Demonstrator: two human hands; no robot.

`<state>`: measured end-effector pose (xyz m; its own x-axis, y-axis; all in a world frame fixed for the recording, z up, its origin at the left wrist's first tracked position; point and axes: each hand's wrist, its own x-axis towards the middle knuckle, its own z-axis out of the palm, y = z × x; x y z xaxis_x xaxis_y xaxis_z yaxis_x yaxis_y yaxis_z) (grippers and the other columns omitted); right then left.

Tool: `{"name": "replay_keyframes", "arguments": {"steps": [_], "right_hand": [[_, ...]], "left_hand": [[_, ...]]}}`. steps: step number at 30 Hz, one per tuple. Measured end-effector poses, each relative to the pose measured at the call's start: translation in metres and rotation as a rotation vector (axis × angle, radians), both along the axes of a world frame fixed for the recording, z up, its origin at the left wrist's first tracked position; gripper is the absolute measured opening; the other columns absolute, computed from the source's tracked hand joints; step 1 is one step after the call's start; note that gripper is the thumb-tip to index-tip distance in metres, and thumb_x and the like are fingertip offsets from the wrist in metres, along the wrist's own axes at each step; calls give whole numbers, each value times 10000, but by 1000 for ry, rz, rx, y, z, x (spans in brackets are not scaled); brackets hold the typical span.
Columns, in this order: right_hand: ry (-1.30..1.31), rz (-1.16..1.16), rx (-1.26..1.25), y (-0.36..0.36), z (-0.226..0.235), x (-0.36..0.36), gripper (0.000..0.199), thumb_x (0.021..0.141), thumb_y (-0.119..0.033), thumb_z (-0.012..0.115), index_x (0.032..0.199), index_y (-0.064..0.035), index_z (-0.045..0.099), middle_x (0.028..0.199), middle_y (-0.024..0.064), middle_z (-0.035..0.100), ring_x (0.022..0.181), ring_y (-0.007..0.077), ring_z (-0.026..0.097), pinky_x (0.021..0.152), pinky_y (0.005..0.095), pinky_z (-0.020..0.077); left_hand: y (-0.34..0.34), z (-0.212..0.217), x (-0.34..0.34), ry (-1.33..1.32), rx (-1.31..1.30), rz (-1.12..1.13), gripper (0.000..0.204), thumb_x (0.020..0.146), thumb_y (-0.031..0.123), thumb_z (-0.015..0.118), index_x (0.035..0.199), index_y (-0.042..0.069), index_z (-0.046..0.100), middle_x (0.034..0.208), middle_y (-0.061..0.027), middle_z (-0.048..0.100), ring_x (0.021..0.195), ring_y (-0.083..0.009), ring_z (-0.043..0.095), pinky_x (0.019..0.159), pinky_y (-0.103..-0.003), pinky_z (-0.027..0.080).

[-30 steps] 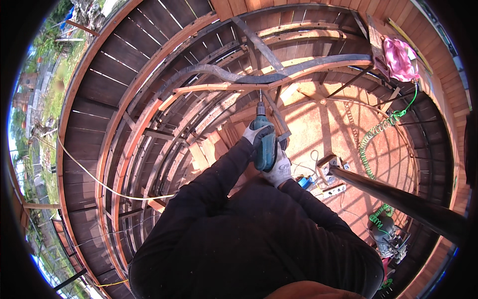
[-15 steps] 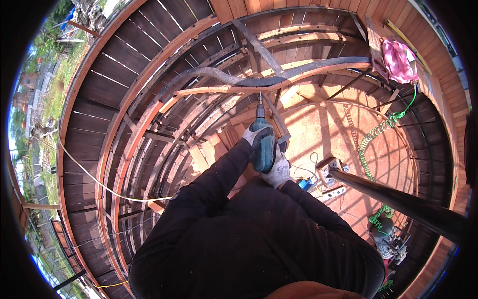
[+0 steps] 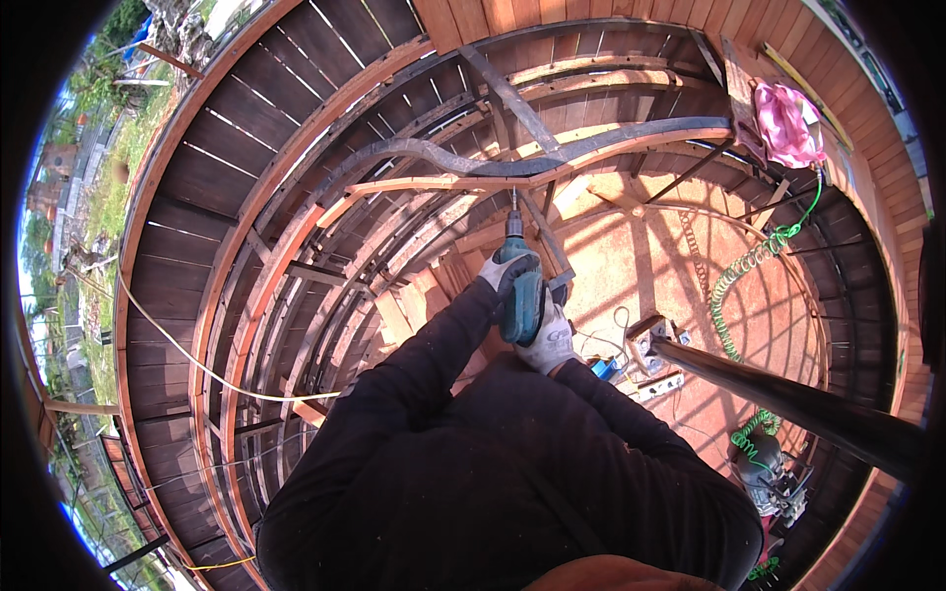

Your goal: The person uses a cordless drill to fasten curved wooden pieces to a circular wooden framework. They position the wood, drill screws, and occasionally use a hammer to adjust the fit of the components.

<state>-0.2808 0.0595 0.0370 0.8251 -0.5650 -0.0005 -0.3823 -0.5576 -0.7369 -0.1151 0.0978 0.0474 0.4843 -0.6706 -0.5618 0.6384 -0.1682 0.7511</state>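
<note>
head view: with left hand [image 3: 506,273] curled about the front and right hand [image 3: 552,342] closed at the rear, partly hidden, holding a teal drill [image 3: 522,310]; aiming its bit [image 3: 514,202] at a curved wooden rail [image 3: 434,183]; farther right, a green coiled hose [image 3: 754,258].

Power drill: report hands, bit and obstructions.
Left hand and right hand gripping teal power drill. Drill bit at curved wooden strip, contact unclear. Black pole off to the right, clear of drill.

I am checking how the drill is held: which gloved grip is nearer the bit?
The left grip: it lies on the drill toward the bit; the right grip sits farther back, by the drill's rear.
</note>
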Motion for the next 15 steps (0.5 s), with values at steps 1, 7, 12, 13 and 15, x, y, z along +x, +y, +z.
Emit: {"name": "replay_keyframes", "arguments": {"steps": [1, 7, 12, 13, 15], "right_hand": [[-17, -6, -24, 1, -1, 0, 998, 649, -364, 778, 1420, 59, 305, 1039, 239, 600, 984, 394, 585, 872, 485, 452], [107, 29, 204, -8, 26, 8, 947, 662, -344, 765, 1394, 66, 326, 1092, 245, 588, 1013, 394, 575, 907, 477, 443], [127, 118, 86, -7, 21, 4, 915, 718, -363, 715, 1399, 82, 296, 1103, 256, 593, 1034, 400, 584, 937, 453, 441], [77, 112, 111, -11, 17, 0, 909, 725, -373, 708, 1398, 82, 300, 1101, 252, 595, 1040, 396, 583, 935, 448, 442], [132, 95, 112, -10, 27, -6, 860, 762, -346, 672, 1412, 60, 282, 1108, 247, 591, 1039, 388, 585, 930, 436, 445]], "left_hand": [[1, -2, 1, -8, 3, -2, 285, 786, 196, 747, 1019, 62, 652, 915, -53, 673, 832, -180, 649, 760, -329, 533], [1, 14, -2, -29, 15, -14, 266, 808, 197, 724, 1023, 61, 648, 928, -59, 666, 843, -183, 643, 767, -324, 525], [14, -52, 16, -67, -96, -57, 303, 831, 221, 668, 1069, 43, 610, 955, -55, 647, 889, -191, 639, 819, -335, 526], [6, -26, 11, 28, -67, -116, 296, 823, 243, 650, 1048, 60, 596, 940, -47, 633, 875, -194, 630, 823, -334, 520], [6, -25, 12, 31, -117, -196, 294, 806, 278, 644, 1029, 103, 566, 909, -48, 603, 839, -205, 613, 801, -357, 516]]}}
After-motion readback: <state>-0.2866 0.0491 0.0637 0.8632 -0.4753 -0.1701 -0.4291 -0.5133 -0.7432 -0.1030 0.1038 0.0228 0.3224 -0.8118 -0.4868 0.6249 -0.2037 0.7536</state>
